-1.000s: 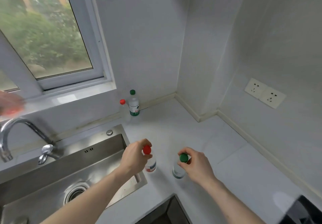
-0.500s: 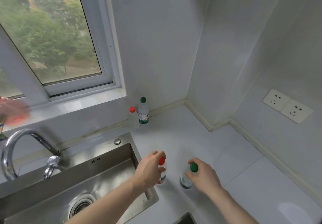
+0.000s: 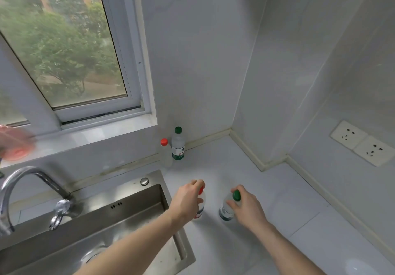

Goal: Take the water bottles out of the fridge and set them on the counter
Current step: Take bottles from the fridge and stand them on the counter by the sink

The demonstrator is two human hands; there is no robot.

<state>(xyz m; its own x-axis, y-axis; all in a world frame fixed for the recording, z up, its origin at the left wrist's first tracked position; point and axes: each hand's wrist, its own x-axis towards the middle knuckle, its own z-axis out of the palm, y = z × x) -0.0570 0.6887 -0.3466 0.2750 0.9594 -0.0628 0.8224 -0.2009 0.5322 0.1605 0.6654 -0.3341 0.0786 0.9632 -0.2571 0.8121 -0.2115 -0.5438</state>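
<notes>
Clear plastic, thin-walled and ribbed by the look of it: that is what I have in each hand. My left hand (image 3: pixel 188 200) curls round the neck and shoulder of the red-capped bottle (image 3: pixel 200 205), fingers over the cap; my right hand (image 3: pixel 245 208) pinches the green-capped bottle (image 3: pixel 227 207) just under its cap. Both bottles stand upright on the counter (image 3: pixel 267 189), near each other but apart, beside the sink's right rim.

I judge them light enough for one hand each, slightly squashy if squeezed mid-body, and possibly slick if cold from the fridge; the stiff neck under the cap seems the surest place to hold, and the labelled waist second best. Tall and narrow, they could tip if I let go carelessly.

Two more bottles stand at the back wall: a second green-capped one (image 3: pixel 177 144) with a green and white label, and a second red-capped one (image 3: pixel 165 152) touching or just beside it.

The counter is smooth pale stone or tile, matte. The sink (image 3: pixel 128 221) is brushed steel, with a curved chrome tap (image 3: pixel 32 180) at its left. A white-framed window (image 3: pixel 132 60) sits above, and two wall sockets (image 3: pixel 361 143) are on the right wall
</notes>
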